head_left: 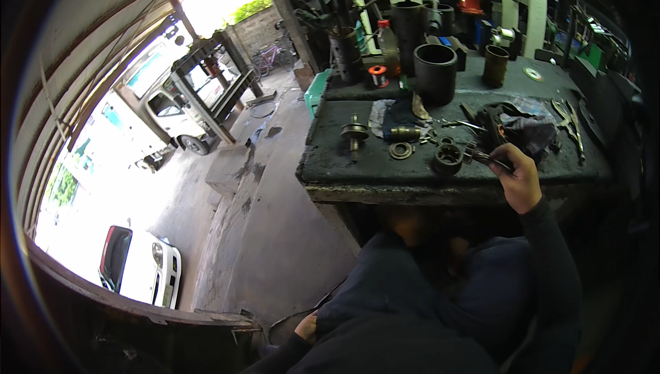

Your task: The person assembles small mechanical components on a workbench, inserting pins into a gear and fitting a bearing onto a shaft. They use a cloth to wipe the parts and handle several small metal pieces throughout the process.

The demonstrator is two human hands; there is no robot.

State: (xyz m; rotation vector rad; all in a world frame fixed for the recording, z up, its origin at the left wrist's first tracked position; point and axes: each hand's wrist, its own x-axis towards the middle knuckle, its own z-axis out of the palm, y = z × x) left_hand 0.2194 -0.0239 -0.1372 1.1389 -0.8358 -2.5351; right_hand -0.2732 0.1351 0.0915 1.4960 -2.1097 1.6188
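Observation:
My right hand (520,178) is closed at the bench's front edge, its thumb and fingers pinching a small dark metal part (478,155) with a stubby, notched end; its exact kind does not show. Just left of that part stands a round, hollow metal ring-like piece (448,159). Further left lie a flat metal ring (400,150), a cylindrical metal fitting (405,133) and an upright shaft with a disc (355,131). Low down, my left hand (307,328) hangs beside my left thigh, away from the bench. Its fingers are mostly hidden.
On the dark workbench (330,161) are a wide black cylinder (435,75), a rusty can (495,67), a bottle with a red cap (388,47), a crumpled dark rag (526,126) and locking pliers (572,130). A white car (141,267) and a truck (165,109) stand left.

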